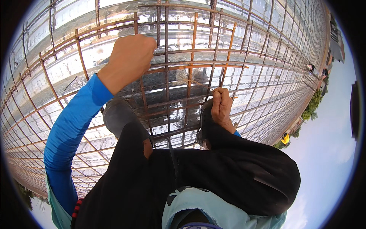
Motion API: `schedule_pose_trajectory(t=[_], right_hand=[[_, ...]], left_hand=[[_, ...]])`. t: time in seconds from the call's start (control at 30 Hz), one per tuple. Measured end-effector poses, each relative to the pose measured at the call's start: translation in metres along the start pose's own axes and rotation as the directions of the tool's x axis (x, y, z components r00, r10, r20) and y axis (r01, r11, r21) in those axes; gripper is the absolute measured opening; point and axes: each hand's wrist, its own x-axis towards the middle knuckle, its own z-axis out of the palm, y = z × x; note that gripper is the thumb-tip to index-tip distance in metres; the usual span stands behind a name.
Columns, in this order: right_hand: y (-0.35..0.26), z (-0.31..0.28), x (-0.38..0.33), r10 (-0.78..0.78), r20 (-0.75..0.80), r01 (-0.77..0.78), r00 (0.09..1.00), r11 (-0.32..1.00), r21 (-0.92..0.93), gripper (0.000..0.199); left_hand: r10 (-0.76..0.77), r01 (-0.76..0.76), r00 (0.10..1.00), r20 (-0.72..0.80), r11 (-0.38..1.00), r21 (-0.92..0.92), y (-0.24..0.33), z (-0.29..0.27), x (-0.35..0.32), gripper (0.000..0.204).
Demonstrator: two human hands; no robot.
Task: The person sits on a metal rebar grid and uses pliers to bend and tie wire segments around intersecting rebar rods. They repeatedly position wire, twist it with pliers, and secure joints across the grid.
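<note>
Crouching posture: legs in black cloth trousers [129, 164] bend above a mesh of crossed, ribbed steel rods [166, 45].
Left hand: it is clenched in a fist [131, 55], back uppermost, over the mesh; whether its fingers enclose anything is hidden.
Right hand: thumb and forefinger pinch [222, 107] the end of a thin brown metal wire, beside the right shoe.
Wire position: the thin brown metal wire [198, 83] reaches leftward from the fingertips, across a rust-orange steel rod [193, 42].
Mesh: dark and rust-orange rods cross between and beyond the hands.
Base: shiny silver profiled metal sheet [74, 21] lies beneath the rods.
Footwear: a dark grey rounded left shoe [119, 116] and a dark right shoe [206, 114] flank the middle rods.
Sleeve: bright blue fitted fabric [68, 137] covers the left forearm.
Markings: the sheet bears rows of short dashes; black-and-white print marks the pale teal cloth garment [213, 206], too unclear to tell as writing.
</note>
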Motion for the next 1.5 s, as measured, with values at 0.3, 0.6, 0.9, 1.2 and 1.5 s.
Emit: schedule_pose_trajectory(t=[0.3,0.6,0.9,1.2,1.5], right_hand=[[0.004,0.002,-0.004,-0.019,-0.05,0.019,0.999,1.0,-0.006,0.015],[0.001,-0.001,-0.002,-0.01,-0.052,0.009,0.999,1.0,-0.012,0.017],[0.013,-0.009,-0.004,0.252,0.014,-0.243,0.968,0.913,0.328,0.021],[0.017,-0.049,-0.032,0.471,-0.108,-0.312,0.875,0.721,0.619,0.029],[-0.056,-0.059,-0.049,0.464,-0.174,-0.294,0.869,0.765,0.573,0.028]], left_hand=[[-0.014,0.013,0.999,-0.042,1.0,-0.005,0.0,-0.001,0.003,0.014],[-0.007,0.007,1.0,-0.004,0.999,0.037,0.005,-0.004,0.001,0.012],[-0.028,0.027,0.999,0.018,0.997,0.075,0.008,-0.006,0.001,0.012],[0.093,-0.106,0.993,0.078,0.976,0.188,0.015,-0.015,0.011,0.009],[0.163,-0.165,0.986,0.034,0.983,0.076,-0.005,-0.008,0.016,0.013]])
